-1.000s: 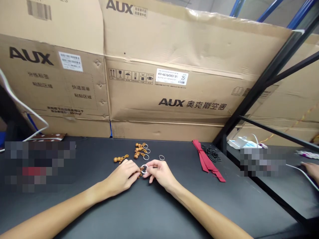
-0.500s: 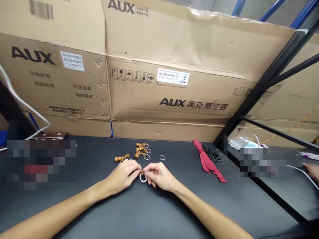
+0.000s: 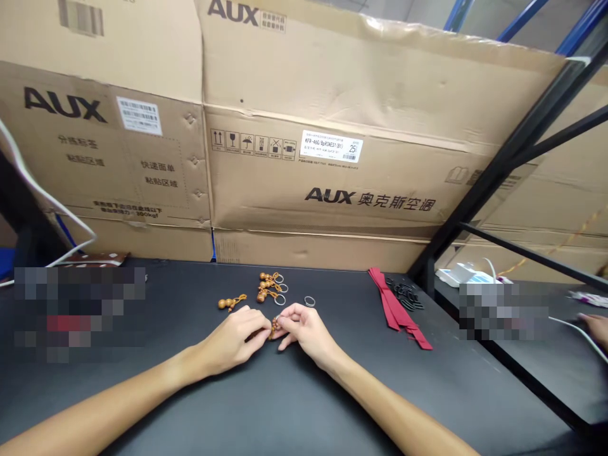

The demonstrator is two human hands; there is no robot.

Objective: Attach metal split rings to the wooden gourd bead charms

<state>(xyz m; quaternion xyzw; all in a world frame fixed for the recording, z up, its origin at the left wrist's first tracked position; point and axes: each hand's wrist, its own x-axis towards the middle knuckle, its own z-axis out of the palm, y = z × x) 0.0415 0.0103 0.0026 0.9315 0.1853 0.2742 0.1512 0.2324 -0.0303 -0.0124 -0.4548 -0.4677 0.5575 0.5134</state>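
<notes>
A wooden bead charm [image 3: 274, 328] is clenched between the grips of the left hand [image 3: 230, 342] and right hand [image 3: 304, 329] at mid-bench [image 3: 361, 392], apparently fingertip-pinched for control; a ring [image 3: 310, 301] lies nearby.

the head-worn camera looked forward and down at the left hand [image 3: 232, 339] and right hand [image 3: 306, 329] on a black tabletop [image 3: 403, 392], facing brown cardboard cartons [image 3: 342, 76].

Left hand [image 3: 232, 342] and right hand [image 3: 306, 329] have closed in, now nearly touching, with the wooden bead cord [image 3: 274, 327] pinched between them. The metal ring that hung below the fingers earlier no longer shows; can't tell where it sits. Head view has drifted slightly: cardboard boxes [image 3: 332, 190] sit a bit further right.
</notes>
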